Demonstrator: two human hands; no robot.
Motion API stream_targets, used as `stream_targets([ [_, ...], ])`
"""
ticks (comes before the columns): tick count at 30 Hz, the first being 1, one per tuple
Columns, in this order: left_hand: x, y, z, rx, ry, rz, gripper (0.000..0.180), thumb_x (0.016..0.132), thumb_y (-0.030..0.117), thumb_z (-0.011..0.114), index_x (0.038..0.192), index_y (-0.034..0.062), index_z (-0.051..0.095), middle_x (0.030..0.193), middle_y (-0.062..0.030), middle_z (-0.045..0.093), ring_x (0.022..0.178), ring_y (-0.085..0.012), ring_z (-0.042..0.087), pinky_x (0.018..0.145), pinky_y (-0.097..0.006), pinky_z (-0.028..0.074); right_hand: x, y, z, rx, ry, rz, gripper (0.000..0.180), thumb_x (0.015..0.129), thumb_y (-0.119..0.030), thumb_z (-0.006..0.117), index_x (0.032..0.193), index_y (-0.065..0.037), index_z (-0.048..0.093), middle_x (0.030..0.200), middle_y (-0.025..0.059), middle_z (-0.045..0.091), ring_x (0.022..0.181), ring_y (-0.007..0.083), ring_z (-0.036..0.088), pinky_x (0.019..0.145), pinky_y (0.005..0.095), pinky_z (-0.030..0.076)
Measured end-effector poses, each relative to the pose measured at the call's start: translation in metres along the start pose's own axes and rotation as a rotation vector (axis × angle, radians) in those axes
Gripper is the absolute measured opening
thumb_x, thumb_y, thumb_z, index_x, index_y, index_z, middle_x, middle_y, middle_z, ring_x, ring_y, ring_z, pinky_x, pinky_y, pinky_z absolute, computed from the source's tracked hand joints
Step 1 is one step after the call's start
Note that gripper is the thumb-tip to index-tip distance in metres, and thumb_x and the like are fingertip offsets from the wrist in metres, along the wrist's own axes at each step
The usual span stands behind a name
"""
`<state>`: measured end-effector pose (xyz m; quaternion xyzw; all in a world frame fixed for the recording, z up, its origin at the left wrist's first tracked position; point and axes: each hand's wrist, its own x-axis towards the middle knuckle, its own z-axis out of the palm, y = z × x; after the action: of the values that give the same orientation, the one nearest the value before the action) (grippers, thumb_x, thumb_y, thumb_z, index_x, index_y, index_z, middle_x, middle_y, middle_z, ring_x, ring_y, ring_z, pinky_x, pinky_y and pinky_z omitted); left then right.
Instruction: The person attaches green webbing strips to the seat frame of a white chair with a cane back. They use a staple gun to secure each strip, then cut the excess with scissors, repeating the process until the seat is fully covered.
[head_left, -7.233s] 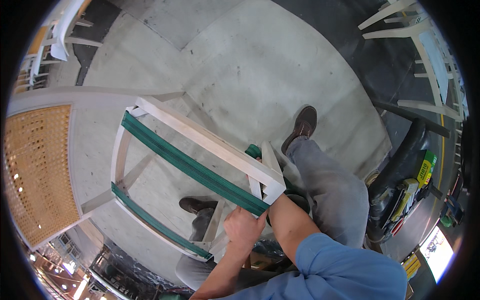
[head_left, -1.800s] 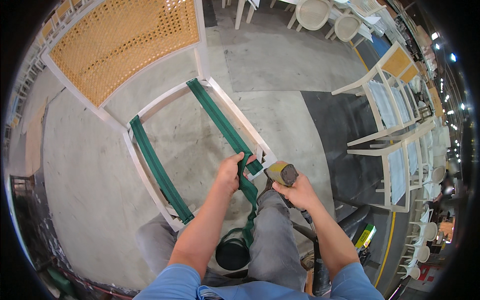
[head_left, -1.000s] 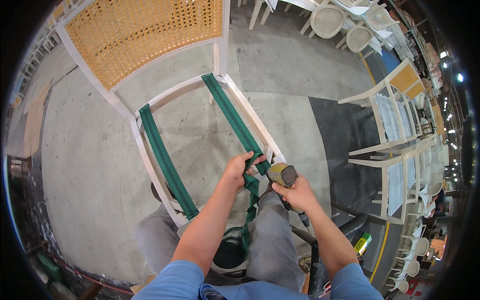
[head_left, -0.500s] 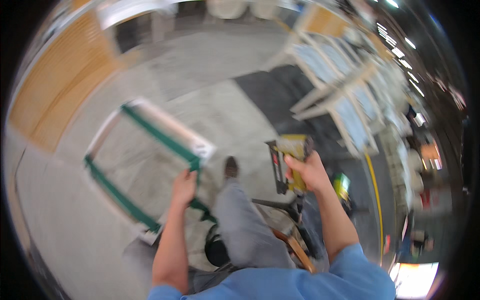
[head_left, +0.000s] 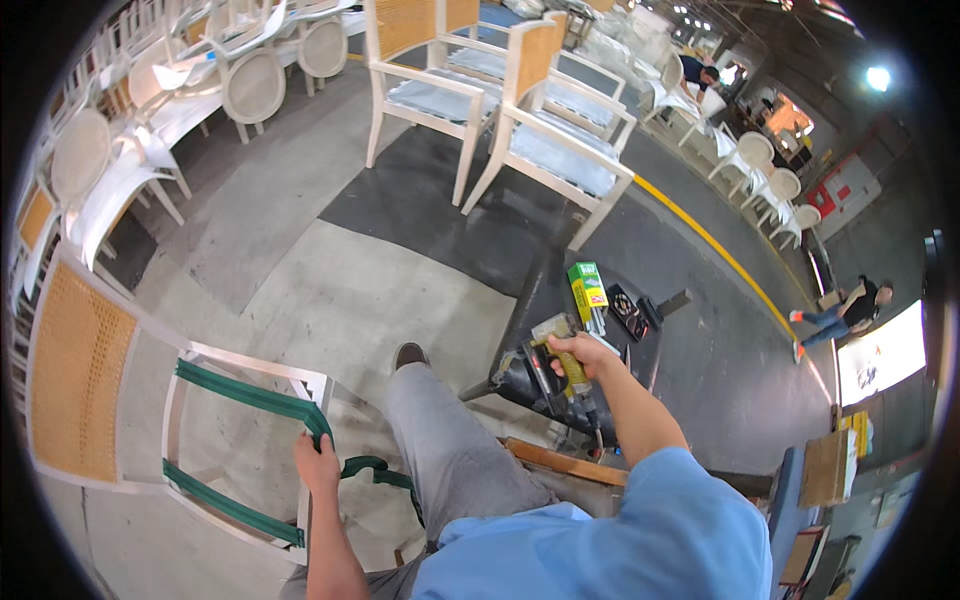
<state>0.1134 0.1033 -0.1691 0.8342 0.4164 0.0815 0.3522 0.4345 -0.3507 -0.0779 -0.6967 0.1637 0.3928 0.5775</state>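
Left hand [head_left: 318, 462]: I close my fingers on the green woven webbing strap [head_left: 262, 399], at the white wooden chair seat frame [head_left: 305, 381].
Right hand [head_left: 585, 352]: I grip the yellow-and-black staple gun [head_left: 558, 368], away from the frame.
Near: green box [head_left: 588, 286].

Ahead of me, two white armchairs with cane backs [head_left: 545, 120], round-backed white chairs [head_left: 250, 85] at my left, yellow floor line [head_left: 720, 250], green box [head_left: 588, 290], distant person [head_left: 845, 305], bright screen [head_left: 880, 355].

Bright, even overhead light where I work; a lamp [head_left: 878, 78] flares upper right; fisheye edges bend, corners black.
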Motion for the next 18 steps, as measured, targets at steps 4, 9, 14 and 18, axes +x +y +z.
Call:
stream_targets([
  [4, -0.039, 0.009, 0.012, 0.039, -0.024, 0.057, 0.048, 0.096, 0.031, 0.068, 0.121, -0.0092, 0.064, 0.132, -0.0294, 0.061, 0.121, -0.0467, 0.059, 0.104, -0.048, 0.046, 0.018, 0.009, -0.009, -0.317, 0.213, -0.006, 0.055, 0.082, -0.041, 0.089, 0.109, 0.004, 0.072, 0.1, 0.0151, 0.071, 0.075, 0.0226, 0.07, 0.06, 0.0398, 0.058],
  [9, -0.075, 0.023, 0.03, -0.08, -0.117, 0.064, 0.053, 0.098, 0.035, 0.068, 0.126, -0.0095, 0.064, 0.124, -0.0287, 0.067, 0.113, -0.0447, 0.065, 0.098, -0.044, 0.051, -0.004, 0.017, -0.037, -1.055, 0.497, -0.209, 0.064, 0.087, -0.056, 0.07, 0.114, 0.002, 0.074, 0.11, 0.025, 0.074, 0.101, 0.0412, 0.073, 0.093, 0.0489, 0.055],
  [14, -0.078, 0.013, 0.004, -0.23, -0.141, -0.095, 0.046, 0.099, 0.032, 0.068, 0.12, -0.0079, 0.068, 0.103, -0.0191, 0.074, 0.094, -0.0255, 0.07, 0.087, -0.039, 0.054, -0.052, 0.046, -0.085, -1.136, 0.689, 0.031, 0.046, 0.087, -0.037, 0.073, 0.119, -0.005, 0.069, 0.118, 0.0208, 0.072, 0.111, 0.04, 0.069, 0.093, 0.0487, 0.055],
  [18, -0.063, 0.04, -0.003, -0.613, -0.214, -0.294, 0.034, 0.104, 0.029, 0.061, 0.106, -0.0039, 0.071, 0.091, -0.01, 0.074, 0.078, -0.0165, 0.066, 0.073, -0.033, 0.053, -0.08, 0.105, -0.126, -0.968, 0.77, -0.115, 0.072, 0.074, -0.035, 0.084, 0.137, -0.011, 0.057, 0.126, 0.023, 0.07, 0.117, 0.0416, 0.067, 0.098, 0.0468, 0.053],
])
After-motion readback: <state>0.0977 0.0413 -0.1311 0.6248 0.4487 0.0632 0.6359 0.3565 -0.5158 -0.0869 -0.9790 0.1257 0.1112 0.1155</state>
